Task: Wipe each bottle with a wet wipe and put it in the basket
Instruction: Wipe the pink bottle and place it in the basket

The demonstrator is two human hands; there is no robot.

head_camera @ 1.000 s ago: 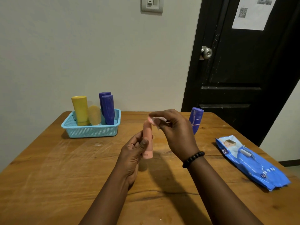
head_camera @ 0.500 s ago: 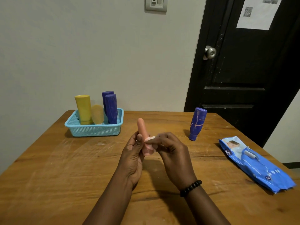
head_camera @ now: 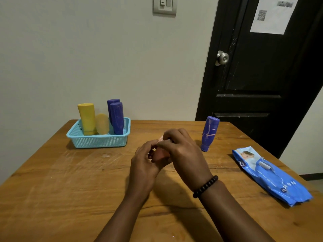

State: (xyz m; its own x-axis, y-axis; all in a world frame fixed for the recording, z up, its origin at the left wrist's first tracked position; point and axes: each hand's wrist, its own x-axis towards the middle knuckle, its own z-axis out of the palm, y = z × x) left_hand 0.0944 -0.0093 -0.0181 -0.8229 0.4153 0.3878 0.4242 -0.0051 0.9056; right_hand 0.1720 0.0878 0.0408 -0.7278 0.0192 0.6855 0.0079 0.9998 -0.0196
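**Both hands closed round the pink bottle**

At far left the basket (head_camera: 97, 141) holds yellow and purple bottles upright. At mid-table, the left hand (head_camera: 142, 165) curls its fingers round the pink bottle (head_camera: 160, 154), forearm angled up from below. The right hand (head_camera: 181, 152), wrist bent over the top, wraps the bottle's upper end; the wipe is hidden. Further right a purple bottle (head_camera: 209, 132) stands cap-down, then the wipes pack (head_camera: 272, 177) lies flat
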